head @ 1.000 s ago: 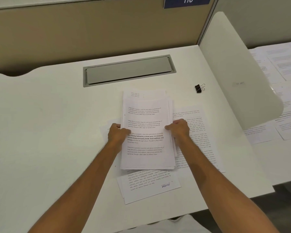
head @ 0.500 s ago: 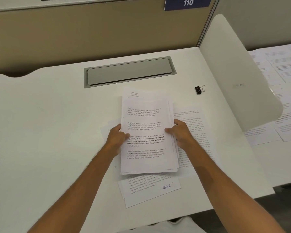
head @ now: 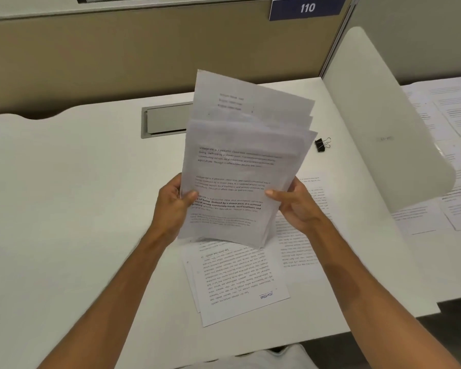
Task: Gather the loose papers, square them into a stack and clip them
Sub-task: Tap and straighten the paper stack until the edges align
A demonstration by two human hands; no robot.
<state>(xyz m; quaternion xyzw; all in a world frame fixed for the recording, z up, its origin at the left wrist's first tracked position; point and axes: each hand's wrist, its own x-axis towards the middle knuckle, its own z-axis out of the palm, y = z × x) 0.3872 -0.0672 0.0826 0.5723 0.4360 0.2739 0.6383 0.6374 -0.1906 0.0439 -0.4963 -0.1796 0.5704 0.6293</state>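
Observation:
A stack of printed papers [head: 240, 161] is raised off the white desk [head: 64, 209] and tilted upright, its top edges fanned and uneven. My left hand [head: 172, 206] grips its left edge, and my right hand [head: 294, 206] grips its right edge. Below the stack, a printed sheet marked SPEED POST [head: 240, 278] lies flat on another sheet. A further printed sheet [head: 301, 235] lies on the desk under my right forearm. A black binder clip [head: 321, 144] sits on the desk to the right of the stack.
A grey cable hatch [head: 165, 122] is set into the desk behind the stack. A white divider panel [head: 383, 123] stands at the desk's right edge; several printed sheets [head: 447, 115] cover the neighbouring desk beyond it. A beige partition [head: 144, 49] closes the back.
Both hands have lifted the stack off the desk and tipped it upright. The sheet with the SPEED POST mark beneath it is now mostly uncovered.

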